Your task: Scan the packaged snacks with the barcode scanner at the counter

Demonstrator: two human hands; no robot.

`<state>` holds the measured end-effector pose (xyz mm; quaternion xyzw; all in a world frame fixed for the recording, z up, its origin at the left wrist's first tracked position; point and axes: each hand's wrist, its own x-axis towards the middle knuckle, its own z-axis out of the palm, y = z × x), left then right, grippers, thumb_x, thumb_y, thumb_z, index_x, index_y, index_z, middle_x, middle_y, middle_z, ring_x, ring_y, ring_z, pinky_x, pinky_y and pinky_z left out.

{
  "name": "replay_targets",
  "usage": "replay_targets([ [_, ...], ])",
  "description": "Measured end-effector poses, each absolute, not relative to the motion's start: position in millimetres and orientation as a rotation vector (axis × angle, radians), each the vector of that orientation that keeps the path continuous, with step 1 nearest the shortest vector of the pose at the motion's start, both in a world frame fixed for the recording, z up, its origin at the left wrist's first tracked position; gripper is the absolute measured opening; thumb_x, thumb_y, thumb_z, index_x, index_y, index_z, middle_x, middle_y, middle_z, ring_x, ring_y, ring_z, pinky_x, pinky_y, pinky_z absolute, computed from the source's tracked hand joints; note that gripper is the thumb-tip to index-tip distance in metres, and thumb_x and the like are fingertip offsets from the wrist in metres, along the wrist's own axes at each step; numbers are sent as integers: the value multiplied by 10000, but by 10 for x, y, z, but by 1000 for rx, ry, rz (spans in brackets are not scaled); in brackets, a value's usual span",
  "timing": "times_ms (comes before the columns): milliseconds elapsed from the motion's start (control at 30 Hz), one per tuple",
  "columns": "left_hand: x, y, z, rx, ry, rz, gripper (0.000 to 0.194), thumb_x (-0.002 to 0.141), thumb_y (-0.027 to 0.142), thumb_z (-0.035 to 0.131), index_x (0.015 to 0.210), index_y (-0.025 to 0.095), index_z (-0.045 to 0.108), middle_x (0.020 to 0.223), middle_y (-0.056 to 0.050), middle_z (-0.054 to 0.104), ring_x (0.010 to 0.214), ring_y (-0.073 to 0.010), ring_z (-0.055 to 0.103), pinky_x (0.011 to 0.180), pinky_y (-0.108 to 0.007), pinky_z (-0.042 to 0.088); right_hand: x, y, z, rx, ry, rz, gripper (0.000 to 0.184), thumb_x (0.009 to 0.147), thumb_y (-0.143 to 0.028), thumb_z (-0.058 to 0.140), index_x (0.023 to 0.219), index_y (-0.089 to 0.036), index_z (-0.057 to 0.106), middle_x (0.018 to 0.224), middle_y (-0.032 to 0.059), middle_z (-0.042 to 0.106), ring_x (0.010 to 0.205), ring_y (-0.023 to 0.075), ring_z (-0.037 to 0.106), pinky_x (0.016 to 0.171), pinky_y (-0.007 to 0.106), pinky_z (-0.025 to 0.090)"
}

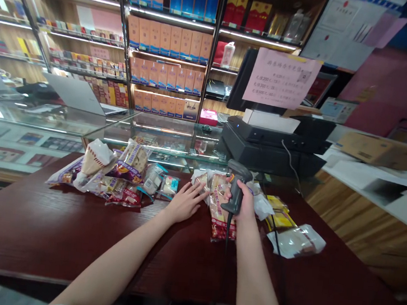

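The left hand (185, 203) is laid palm-down on a dark red wood-grain counter (34, 236), fingers spread, nothing pinched. Its fingertips (203, 194) are placed at the left edge of a long clear-and-red plastic snack packet (221, 217); contact cannot be confirmed. The right hand (246, 206) is closed around the handle of a black corded handheld barcode scanner (235, 187), which is held upright over that packet. The packet's long axis is directed away from the body, below the scanner, and the right hand is the nearer. Yellow packets (278, 216) and a clear plastic bag (298, 241) are seen to the right; a heap of snack packets (121, 173) lies left. Beyond are a glass display case (162, 131), a black point-of-sale terminal (272, 140) and shelves of orange boxes (170, 37).
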<state>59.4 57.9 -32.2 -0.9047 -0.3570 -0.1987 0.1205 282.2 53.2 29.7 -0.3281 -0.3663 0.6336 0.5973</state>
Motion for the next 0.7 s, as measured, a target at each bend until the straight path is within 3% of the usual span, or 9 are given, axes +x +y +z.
replay_targets([
  [133,595,575,-295,-2757,-986,-585,569,923,216,452,1486,192,370,1573,-94,357,1418,-197,355,1127,-378,294,2789,533,291,-770,-878,1469,344,764,-506,632,954,-220,621,505,-17,489,458,146,471,402,253,367],
  [333,600,539,-284,-2775,-980,-543,670,863,168,524,1503,273,355,1469,-116,464,1234,-253,522,1030,-396,404,2743,530,266,-760,-898,1507,343,779,-492,623,973,-209,615,495,-31,498,427,127,463,402,237,380],
  [500,608,568,-374,-2770,-1033,-655,488,918,207,490,1405,176,481,1406,-125,536,1238,-252,526,1074,-412,399,2692,515,271,-763,-877,1526,355,786,-484,623,970,-181,608,492,-28,533,413,126,479,385,226,375],
  [700,517,611,-469,-2800,-1015,-848,360,962,186,426,1279,166,594,1267,-103,636,1189,-214,575,1076,-393,440,2601,517,245,-770,-810,1494,330,765,-461,638,920,-170,620,445,-29,525,368,119,462,363,217,349],
])
